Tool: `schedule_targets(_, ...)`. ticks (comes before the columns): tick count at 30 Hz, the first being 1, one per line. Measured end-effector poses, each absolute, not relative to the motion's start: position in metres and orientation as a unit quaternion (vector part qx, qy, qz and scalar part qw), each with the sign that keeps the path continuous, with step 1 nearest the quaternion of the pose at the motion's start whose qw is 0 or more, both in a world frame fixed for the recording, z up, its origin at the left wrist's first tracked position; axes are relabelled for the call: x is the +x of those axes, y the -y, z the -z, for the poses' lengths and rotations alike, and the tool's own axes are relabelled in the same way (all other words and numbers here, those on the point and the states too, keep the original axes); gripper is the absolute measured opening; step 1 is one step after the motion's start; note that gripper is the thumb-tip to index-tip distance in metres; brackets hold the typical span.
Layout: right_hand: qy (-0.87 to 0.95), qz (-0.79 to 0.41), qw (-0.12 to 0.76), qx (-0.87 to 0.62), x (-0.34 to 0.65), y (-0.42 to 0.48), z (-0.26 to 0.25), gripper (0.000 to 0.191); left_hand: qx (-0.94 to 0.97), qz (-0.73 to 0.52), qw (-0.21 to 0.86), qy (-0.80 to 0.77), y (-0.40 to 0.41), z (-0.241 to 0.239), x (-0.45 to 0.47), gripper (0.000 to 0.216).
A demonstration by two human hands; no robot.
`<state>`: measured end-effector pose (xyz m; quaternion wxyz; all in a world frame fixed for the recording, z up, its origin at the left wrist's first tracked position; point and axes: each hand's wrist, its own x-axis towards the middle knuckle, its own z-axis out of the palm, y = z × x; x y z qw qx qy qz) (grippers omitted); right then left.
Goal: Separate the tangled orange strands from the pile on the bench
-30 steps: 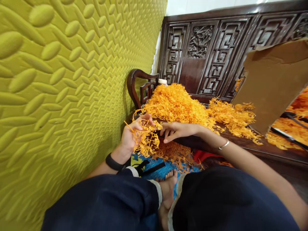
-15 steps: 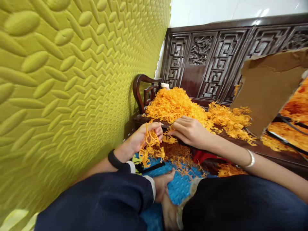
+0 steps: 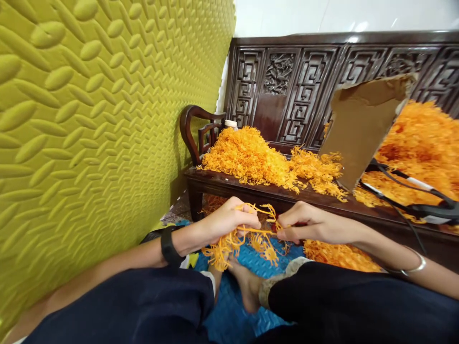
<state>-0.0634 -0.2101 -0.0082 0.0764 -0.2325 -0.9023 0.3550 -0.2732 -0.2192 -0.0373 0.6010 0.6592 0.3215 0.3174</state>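
My left hand (image 3: 229,220) is closed around a bunch of orange stringy strands (image 3: 233,242) that hangs down below the fist. My right hand (image 3: 311,223) pinches one strand of that bunch and holds it stretched level between both hands. Both hands hover in front of a dark wooden bench (image 3: 287,196), above my crossed legs and bare foot (image 3: 247,282). A large heap of the same orange strands (image 3: 251,157) lies on the bench seat behind the hands.
A padded yellow-green wall (image 3: 89,119) stands close on the left. A brown cardboard sheet (image 3: 362,124) leans on the bench, with more orange strands (image 3: 423,143) and black cables (image 3: 412,191) at right. Blue mat (image 3: 229,315) and loose strands (image 3: 337,253) cover the floor.
Both hands have come down from the bench edge toward my lap. My right hand left the heap and now pinches a strand pulled out of the left hand's bunch.
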Motion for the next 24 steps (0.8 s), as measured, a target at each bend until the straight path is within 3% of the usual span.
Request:
schedule_targets(8, 0.906, -0.315, 0.113, -0.258, -0.048, 0.225, 0.006, 0.037, 0.684, -0.27, 0.592, -0.33, 0.221, 0.032, -0.262, 0.023)
schedule_targets(11, 0.904, -0.327, 0.123, -0.246, -0.049, 0.226, 0.011, 0.035, 0.708, -0.219, 0.587, -0.325, 0.219, 0.034, -0.263, 0.029)
schedule_targets(14, 0.899, -0.364, 0.106, -0.219, -0.052, 0.226, 0.017, 0.036, 0.744, -0.149, 0.586, -0.285, 0.219, 0.038, -0.266, 0.016)
schedule_targets(24, 0.888, -0.429, -0.029, -0.163, -0.063, 0.227, 0.013, 0.04, 0.779, -0.109, 0.557, -0.265, 0.229, 0.044, -0.269, 0.015)
